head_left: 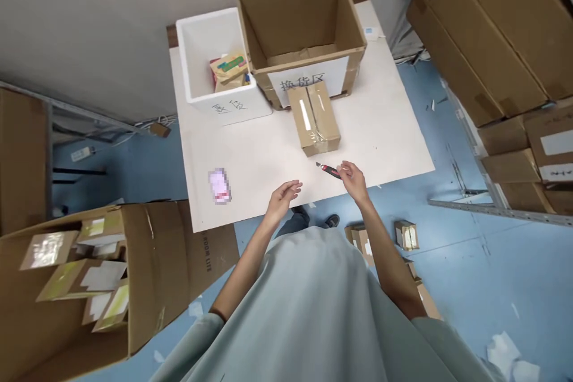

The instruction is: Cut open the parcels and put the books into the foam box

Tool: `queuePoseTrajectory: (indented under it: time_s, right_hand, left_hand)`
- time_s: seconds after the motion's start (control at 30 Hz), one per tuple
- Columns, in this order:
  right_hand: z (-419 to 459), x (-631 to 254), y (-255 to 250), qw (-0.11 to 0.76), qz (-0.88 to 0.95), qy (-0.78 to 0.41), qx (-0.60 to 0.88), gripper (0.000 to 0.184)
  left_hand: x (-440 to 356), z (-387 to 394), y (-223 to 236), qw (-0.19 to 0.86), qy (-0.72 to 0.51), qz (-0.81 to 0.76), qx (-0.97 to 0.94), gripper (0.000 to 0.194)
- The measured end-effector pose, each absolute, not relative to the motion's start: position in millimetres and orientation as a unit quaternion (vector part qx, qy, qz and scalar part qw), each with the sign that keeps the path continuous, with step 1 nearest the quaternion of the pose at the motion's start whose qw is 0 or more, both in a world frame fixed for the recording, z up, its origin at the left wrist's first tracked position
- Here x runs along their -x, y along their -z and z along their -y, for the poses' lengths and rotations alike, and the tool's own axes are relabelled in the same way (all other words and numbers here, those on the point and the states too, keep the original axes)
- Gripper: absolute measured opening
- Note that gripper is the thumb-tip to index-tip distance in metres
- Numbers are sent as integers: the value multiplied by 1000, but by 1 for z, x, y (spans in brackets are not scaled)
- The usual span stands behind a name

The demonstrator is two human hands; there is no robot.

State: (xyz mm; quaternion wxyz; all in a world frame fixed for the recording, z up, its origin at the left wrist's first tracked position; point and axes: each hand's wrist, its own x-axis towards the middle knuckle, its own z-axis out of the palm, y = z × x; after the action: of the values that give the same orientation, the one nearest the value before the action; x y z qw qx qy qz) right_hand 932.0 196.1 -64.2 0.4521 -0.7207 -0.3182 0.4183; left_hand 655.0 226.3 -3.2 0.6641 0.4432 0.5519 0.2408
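Observation:
My right hand (353,181) holds a utility knife (330,171) with black and red on its handle, its tip pointing left over the white table (380,143). Just beyond the knife stands a small taped cardboard box (319,122), apart from both hands. My left hand (285,198) hovers over the table's front edge with nothing in it, its fingers loosely bent and apart. A blurred-out pinkish object (219,185) lies on the table to the left.
A large open carton (304,59) and a white foam bin (224,101) holding several packages stand at the table's back. A big carton (154,262) with several parcels is at lower left. Stacked boxes (487,42) fill the right; small boxes (406,235) sit on the floor.

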Motion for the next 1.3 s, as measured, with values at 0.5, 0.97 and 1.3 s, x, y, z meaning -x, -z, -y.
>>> queuePoseTrajectory:
  time_s: [0.5, 0.97, 1.3]
  right_hand:
    - [-332, -872, 74, 433, 146, -417, 786, 59]
    - [-320, -898, 64, 331, 278, -438, 788, 63]
    - [-316, -899, 55, 303, 306, -444, 786, 55]
  left_hand:
    - [-551, -355, 8, 663, -273, -522, -461, 56]
    - [-535, -416, 15, 624, -325, -531, -472, 47]
    - [-531, -436, 22, 578, -339, -551, -498, 47]
